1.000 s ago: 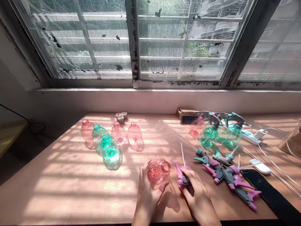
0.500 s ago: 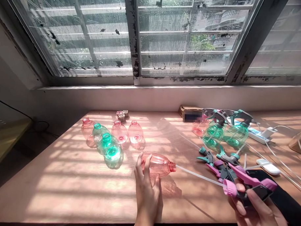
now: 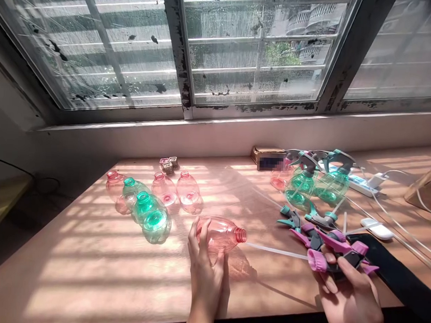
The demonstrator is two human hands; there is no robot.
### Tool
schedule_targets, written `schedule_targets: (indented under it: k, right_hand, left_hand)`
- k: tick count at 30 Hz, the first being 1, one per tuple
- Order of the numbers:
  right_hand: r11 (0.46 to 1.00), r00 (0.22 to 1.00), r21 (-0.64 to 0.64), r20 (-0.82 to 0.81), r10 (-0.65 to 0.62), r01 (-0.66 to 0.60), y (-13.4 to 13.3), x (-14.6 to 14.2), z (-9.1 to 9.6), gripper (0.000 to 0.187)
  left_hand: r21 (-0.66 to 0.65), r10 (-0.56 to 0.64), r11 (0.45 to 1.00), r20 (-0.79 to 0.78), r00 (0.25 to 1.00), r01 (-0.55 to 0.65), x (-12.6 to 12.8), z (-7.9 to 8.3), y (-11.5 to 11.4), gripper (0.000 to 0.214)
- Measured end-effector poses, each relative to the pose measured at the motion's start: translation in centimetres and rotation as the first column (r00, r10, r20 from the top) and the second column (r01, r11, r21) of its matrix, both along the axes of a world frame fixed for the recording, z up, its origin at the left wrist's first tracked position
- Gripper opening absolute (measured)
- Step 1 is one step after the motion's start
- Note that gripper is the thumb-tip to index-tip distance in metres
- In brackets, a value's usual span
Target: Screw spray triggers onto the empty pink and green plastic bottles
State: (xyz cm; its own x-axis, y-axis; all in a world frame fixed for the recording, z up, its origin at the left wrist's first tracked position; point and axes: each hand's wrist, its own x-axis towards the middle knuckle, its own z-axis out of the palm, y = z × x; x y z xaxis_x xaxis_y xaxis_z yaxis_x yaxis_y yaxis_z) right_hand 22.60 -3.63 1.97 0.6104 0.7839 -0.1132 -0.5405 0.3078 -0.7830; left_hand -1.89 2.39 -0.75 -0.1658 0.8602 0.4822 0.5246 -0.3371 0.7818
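Where sunlight stripes the tabletop [image 3: 73, 279] below the window [image 3: 134, 50], five uncapped bottles [image 3: 150, 211], pink and green, stand at left. Next: left hand [image 3: 206, 265] gripping another pink bottle [image 3: 220, 233], tipped sideways, mouth rightward; white tube [image 3: 279, 251] near it. Box [image 3: 267, 151] at back, label [image 3: 271, 163] pixelated. Two green bottles [image 3: 299, 189], spray tops [image 3: 339, 158] fitted. Right hand [image 3: 350, 293], well apart from left, clamped on the tube's pink-and-grey sprayer head [image 3: 352, 257].

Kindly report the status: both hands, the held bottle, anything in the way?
Left hand gripping red bottle, tipped sideways. Right hand holding pink spray head, tube tip near bottle neck, entry unclear. Other spray heads close beyond right hand.
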Motion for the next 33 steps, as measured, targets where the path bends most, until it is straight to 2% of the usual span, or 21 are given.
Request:
schedule_targets:
  k: [3,6,10,14,16,19,21,23,25,27,28,30,33]
  right_hand:
    - [0.999,0.999,0.044,-0.050,0.005,-0.003,0.3,-0.1,0.3,0.024]
    - [0.999,1.000,0.029,-0.007,0.016,-0.016,0.9,-1.1,0.1,0.023]
    - [0.978,0.973,-0.089,0.124,0.197,-0.186,1.7,-3.1,-0.6,0.033]
    - [0.922,0.900,-0.221,0.234,0.367,-0.319,2.5,-4.2,-1.1,0.045]
    - [0.917,0.893,-0.247,0.254,0.372,-0.312,2.8,-4.3,-1.4,0.047]
    - [0.931,0.888,-0.259,0.316,0.333,-0.257,3.3,-4.2,-1.9,0.048]
    - [0.912,0.855,-0.290,0.351,0.382,-0.289,3.5,-4.2,-2.3,0.050]
    - [0.871,0.797,-0.327,0.373,0.475,-0.366,3.6,-4.3,-2.6,0.052]
    - [0.845,0.756,-0.339,0.388,0.527,-0.414,3.6,-4.3,-2.8,0.051]
    - [0.849,0.765,-0.334,0.382,0.519,-0.410,3.6,-4.2,-2.9,0.051]
    - [0.855,0.777,-0.329,0.373,0.507,-0.400,3.6,-4.1,-2.9,0.052]
    - [0.858,0.786,-0.330,0.362,0.501,-0.394,3.5,-3.9,-2.8,0.057]
    - [0.835,0.757,-0.352,0.369,0.539,-0.423,3.5,-3.7,-2.4,0.064]
  left_hand:
    - [-0.001,0.002,1.000,0.013,1.000,-0.002,-0.1,-0.1,0.1,0.064]
    - [-0.010,-0.031,0.999,-0.004,1.000,0.031,-0.2,0.0,0.0,0.063]
    - [-0.034,-0.107,0.994,-0.067,0.992,0.105,-0.1,0.4,-0.1,0.063]
    - [-0.058,-0.129,0.990,-0.008,0.992,0.128,0.1,0.9,-0.2,0.070]
    - [-0.085,-0.140,0.986,0.024,0.990,0.141,0.2,1.3,-0.2,0.067]
    - [-0.121,-0.156,0.979,0.052,0.986,0.162,0.3,1.7,-0.3,0.049]
    - [-0.127,-0.130,0.982,0.096,0.987,0.141,0.5,1.7,-0.5,0.040]
    - [-0.122,-0.080,0.987,0.185,0.980,0.104,0.8,1.6,-0.6,0.038]
    - [-0.138,-0.038,0.986,0.345,0.938,0.091,1.1,1.4,-0.7,0.056]
    - [-0.182,-0.003,0.977,0.512,0.859,0.111,1.4,1.2,-0.8,0.075]
    - [-0.207,0.015,0.970,0.568,0.823,0.125,1.5,1.1,-0.8,0.078]
    - [-0.252,0.056,0.960,0.609,0.791,0.126,1.7,1.3,-0.7,0.068]
    - [-0.302,0.108,0.950,0.569,0.815,0.085,1.8,1.8,-0.7,0.055]
